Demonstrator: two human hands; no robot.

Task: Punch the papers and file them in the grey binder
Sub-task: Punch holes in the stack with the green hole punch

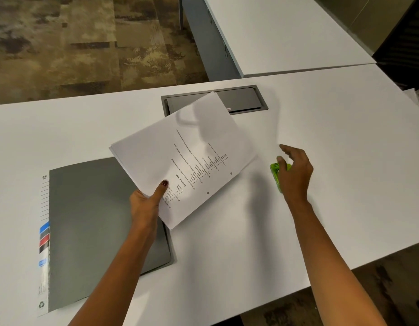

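Two hands: one left hand, one right hand. One stack of papers, number of sheets not countable. Two punched holes along one edge of the top sheet. One grey binder. One green hole punch. One grey hatch in the tabletop. Two white tables: one near table, one far table.

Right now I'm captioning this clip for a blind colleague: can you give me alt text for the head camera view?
A person's left hand pinches a stack of printed papers, two punched holes showing, partly over a closed grey binder on a white table. The right hand touches a small green hole punch beside the papers.
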